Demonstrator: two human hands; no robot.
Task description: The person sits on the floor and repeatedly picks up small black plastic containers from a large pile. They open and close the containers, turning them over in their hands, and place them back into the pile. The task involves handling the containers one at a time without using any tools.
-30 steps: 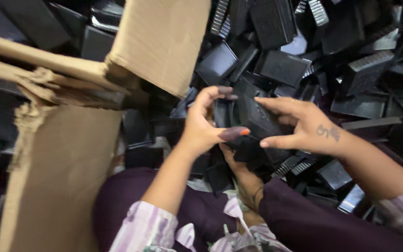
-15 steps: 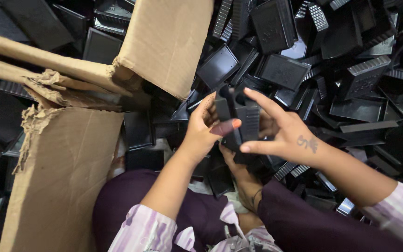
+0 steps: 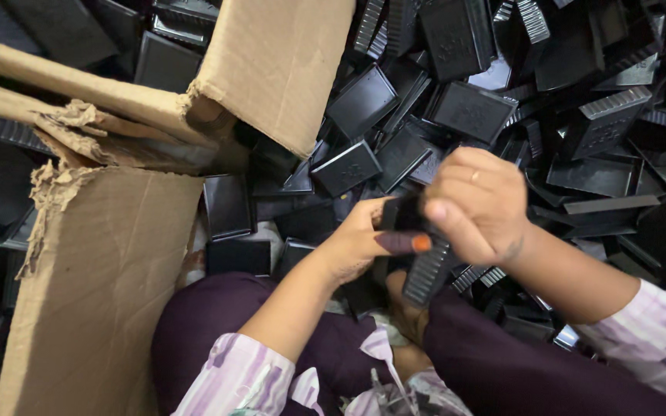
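1. Head view: I see both hands meeting over the lap, just in front of a big heap of black plastic parts (image 3: 580,115).
2. Head view: The left hand (image 3: 360,243) is closed on a small black plastic piece (image 3: 401,214); its thumb, with an orange-painted nail, lies across the lower edge of the piece.
3. Head view: The right hand (image 3: 475,204) is curled over the same piece from above and from the right, with the fingers bent down. It wears a ring. It grips the piece together with the left hand.
4. Head view: A ribbed black part (image 3: 425,273) shows just under the hands; I cannot tell if a hand holds it or if it only lies there.
5. Head view: On the left stands a torn cardboard box (image 3: 102,293), its flap (image 3: 283,65) lifted over the heap.
6. Head view: The person wears dark purple trousers (image 3: 202,327) and light sleeves with a purple pattern (image 3: 237,377).
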